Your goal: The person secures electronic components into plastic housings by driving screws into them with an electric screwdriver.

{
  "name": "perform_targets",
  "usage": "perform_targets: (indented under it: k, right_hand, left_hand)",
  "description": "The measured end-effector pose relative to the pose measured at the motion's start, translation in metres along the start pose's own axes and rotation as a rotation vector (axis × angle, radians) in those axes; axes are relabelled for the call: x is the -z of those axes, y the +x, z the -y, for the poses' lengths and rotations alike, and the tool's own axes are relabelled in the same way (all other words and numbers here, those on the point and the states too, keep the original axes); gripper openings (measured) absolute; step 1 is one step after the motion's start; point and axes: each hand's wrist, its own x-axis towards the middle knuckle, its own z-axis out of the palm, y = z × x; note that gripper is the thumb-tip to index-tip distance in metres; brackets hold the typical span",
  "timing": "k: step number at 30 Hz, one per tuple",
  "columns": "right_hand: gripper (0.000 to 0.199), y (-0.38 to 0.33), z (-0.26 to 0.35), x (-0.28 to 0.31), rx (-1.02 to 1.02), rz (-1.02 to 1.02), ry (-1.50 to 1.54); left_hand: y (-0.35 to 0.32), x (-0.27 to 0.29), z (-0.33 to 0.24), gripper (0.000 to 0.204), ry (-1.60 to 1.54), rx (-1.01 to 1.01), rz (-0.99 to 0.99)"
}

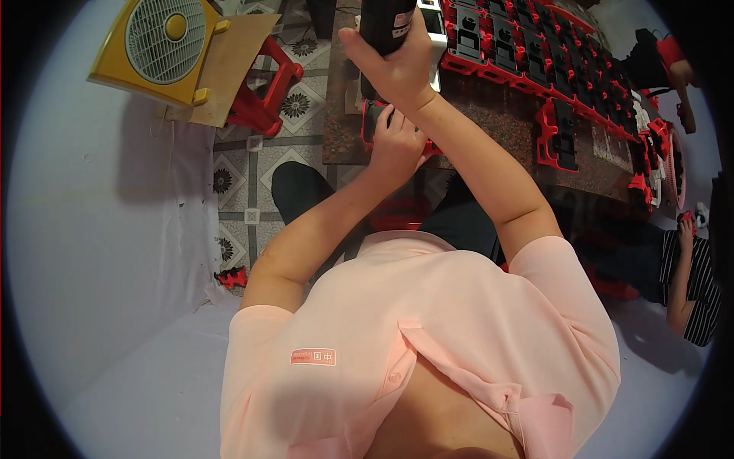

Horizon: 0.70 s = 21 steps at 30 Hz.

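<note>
Up at the table's near left part, my right hand (409,69) is closed around a thick black cylindrical tool (384,24) with a white label. Its upper end runs out of the picture, so its exact kind cannot be told. Below it, my left hand (399,145) has its fingers curled on a red-framed black plastic part (368,126) at the table edge. My fingers and right wrist cover much of that part. A white device (437,38), partly hidden, stands just behind my right hand.
Rows of red-and-black plastic parts (527,57) fill the far right of the speckled stone table (489,115); a separate one (558,134) lies nearer. To the left are a yellow box fan (164,46), cardboard (229,73) and a red stool (267,96). A person in a striped shirt (696,283) is at right.
</note>
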Motion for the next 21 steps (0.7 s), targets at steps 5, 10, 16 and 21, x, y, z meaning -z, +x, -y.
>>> perform_targets:
  k: [5, 10, 16, 21]
  right_hand:
    - [0.045, 0.001, 0.003, 0.006, -0.013, 0.012, 0.089]
    - [0.018, 0.038, -0.030, 0.044, 0.439, 0.009, 0.524]
    - [0.024, 0.024, -0.001, 0.051, 0.112, -0.073, 0.117]
    - [0.044, 0.000, -0.018, 0.041, 0.027, -0.068, -0.006]
  left_hand:
    - [0.001, 0.003, -0.004, 0.071, -0.077, 0.044, 0.078]
    - [0.007, 0.010, -0.006, 0.082, -0.056, 0.028, 0.016]
    - [0.006, 0.007, -0.006, 0.086, -0.054, 0.029, -0.001]
    - [0.004, 0.008, -0.006, 0.088, -0.044, 0.046, 0.020]
